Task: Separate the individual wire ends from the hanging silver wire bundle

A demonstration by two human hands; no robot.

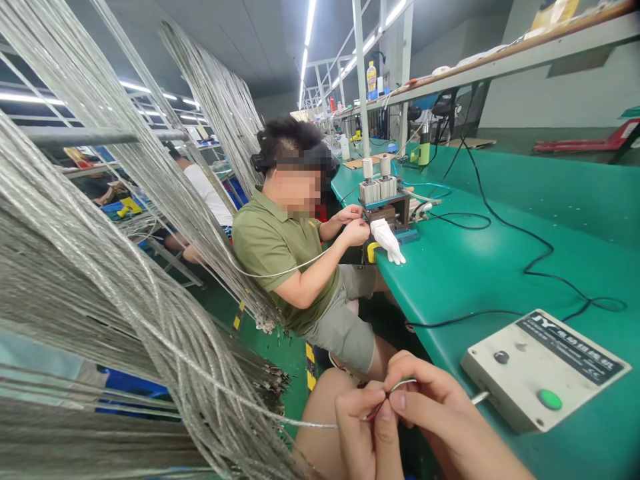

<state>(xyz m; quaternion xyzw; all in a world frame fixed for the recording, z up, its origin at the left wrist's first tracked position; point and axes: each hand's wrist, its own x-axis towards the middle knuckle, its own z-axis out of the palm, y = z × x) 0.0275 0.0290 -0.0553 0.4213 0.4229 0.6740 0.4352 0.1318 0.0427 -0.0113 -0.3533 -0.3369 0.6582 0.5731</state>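
Low in the view, my left hand (pixel 361 427) and my right hand (pixel 425 393) meet in front of my knees. Both pinch the end of one thin clear-coated cable (pixel 280 413) that runs in from the hanging bundle on the left. The cable's tip bends into a small loop (pixel 400 385) between my fingertips, with a short stub (pixel 481 397) poking out to the right. A beige control box (pixel 543 367) with a green button sits on the green bench just right of my hands.
Thick bundles of silvery cables (pixel 115 293) hang over rails across the left half. A co-worker in an olive shirt (pixel 280 247) sits ahead, hands at a small press (pixel 383 197) beside a white glove (pixel 387 240). Black cords (pixel 540 253) cross the green bench (pixel 480 267).
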